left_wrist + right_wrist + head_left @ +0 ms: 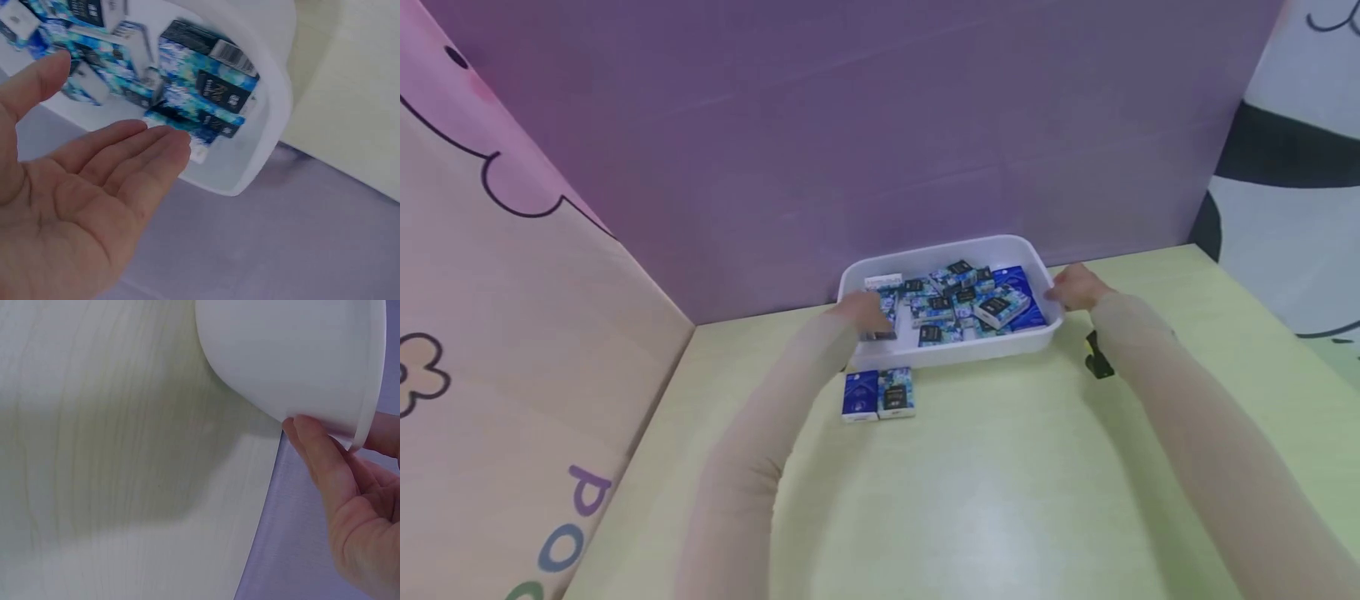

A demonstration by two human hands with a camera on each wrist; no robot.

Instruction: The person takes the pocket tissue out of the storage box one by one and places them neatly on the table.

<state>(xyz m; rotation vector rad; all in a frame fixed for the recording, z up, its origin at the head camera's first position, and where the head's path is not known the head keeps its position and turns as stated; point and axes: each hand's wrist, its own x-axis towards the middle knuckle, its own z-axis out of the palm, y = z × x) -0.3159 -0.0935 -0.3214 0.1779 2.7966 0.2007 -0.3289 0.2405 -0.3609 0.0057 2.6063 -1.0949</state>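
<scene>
A white plastic tray (958,357) stands toward the back of the table, holding several small boxes with a blue floral print (931,310) and black labels, and a plain dark blue box (1028,321) at its right end. My right hand (1077,288) grips the tray's right end; the right wrist view shows its fingers under the tray wall (294,356) and the thumb at the rim. Over the tray's left end is my left hand (862,312). Its fingers (153,153) are extended beside the patterned boxes (206,81), holding nothing; whether they touch one, I cannot tell.
In front of the tray's left end, a dark blue box (860,395) and a floral box (896,393) lie side by side on the pale wooden table (970,483). A small black and yellow object (1099,358) lies near my right forearm. A purple wall covering (850,150) rises behind.
</scene>
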